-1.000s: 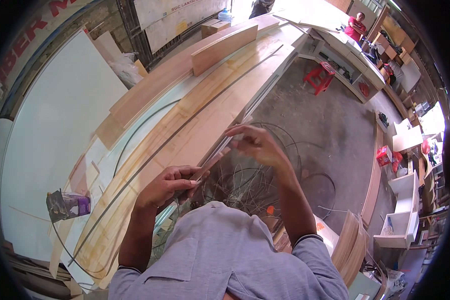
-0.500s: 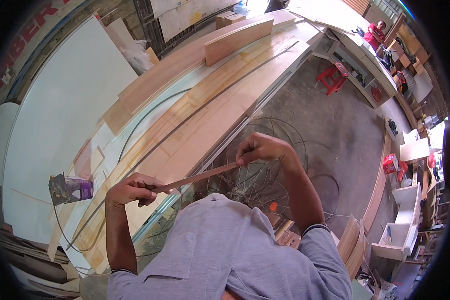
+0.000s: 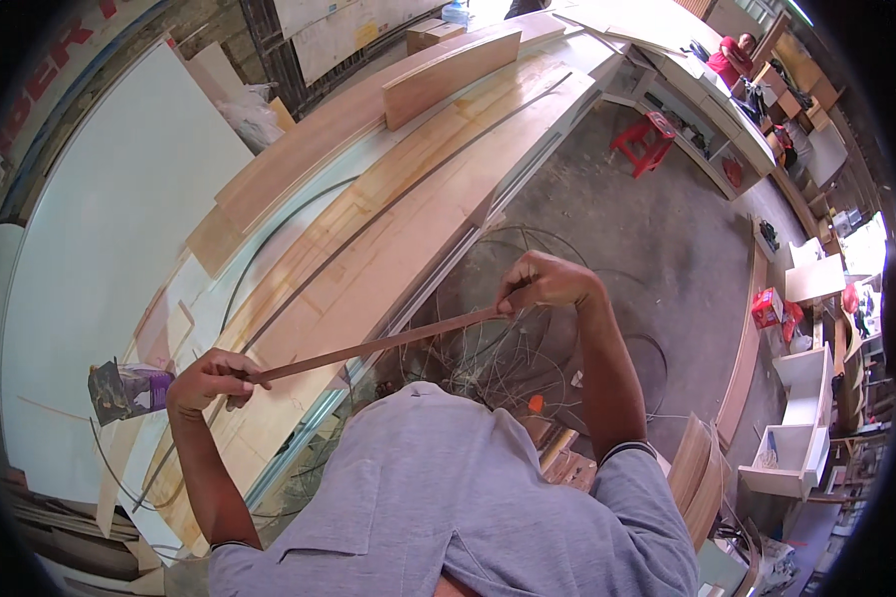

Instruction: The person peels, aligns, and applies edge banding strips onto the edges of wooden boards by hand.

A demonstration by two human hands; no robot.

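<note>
A thin brown strip (image 3: 376, 346), probably edge banding, is stretched between my two hands above the near edge of a long wooden board (image 3: 408, 249). My left hand (image 3: 212, 381) pinches one end over the board's lower left part. The other end is pinched by my right hand (image 3: 548, 284), held higher and out over the floor. Along the board lies a narrow dark strip (image 3: 378, 214), apart from my hands. Close to my left hand stands a purple can (image 3: 147, 389) with a dark, crusted flat piece at its side.
Tangled thin strips (image 3: 468, 348) lie on the floor beside the bench. A red stool (image 3: 644, 143) stands farther off, near white cabinets (image 3: 702, 124). A person in red (image 3: 732, 62) is at the far right. A white drawer unit (image 3: 796, 438) sits at right.
My hands have moved apart, the left one leftward and the right one rightward. A longer length of the brown strip now shows between them. The view has shifted slightly.
</note>
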